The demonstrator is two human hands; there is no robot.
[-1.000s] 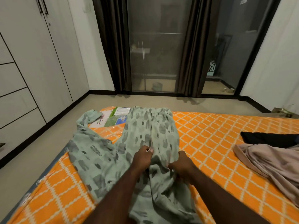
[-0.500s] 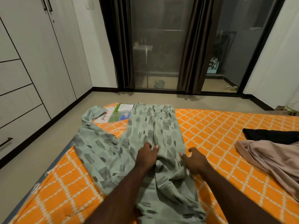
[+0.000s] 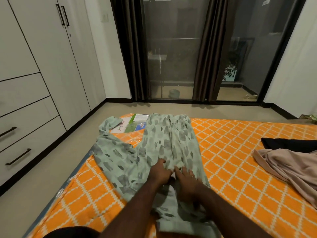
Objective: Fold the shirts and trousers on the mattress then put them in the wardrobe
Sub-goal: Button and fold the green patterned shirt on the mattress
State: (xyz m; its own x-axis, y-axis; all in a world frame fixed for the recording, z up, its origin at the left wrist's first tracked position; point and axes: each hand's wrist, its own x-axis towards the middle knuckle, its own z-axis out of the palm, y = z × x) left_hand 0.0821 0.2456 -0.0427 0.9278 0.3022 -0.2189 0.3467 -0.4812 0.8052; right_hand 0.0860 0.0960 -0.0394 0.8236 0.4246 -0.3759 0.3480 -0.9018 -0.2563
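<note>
Hands meet low in the middle of the view, both on the pale green patterned trousers spread across the orange lattice mattress. Left hand curls its fingers into a bunch of the fabric, gripping it; right hand lies flat with fingers spread, pressing the cloth down just beside the left. One trouser leg splays toward 10 o'clock, the other runs to 12. At 3 o'clock lie a beige garment and a black garment. Wardrobe stands closed at 10 o'clock; dark curtains hang at 12.
</note>
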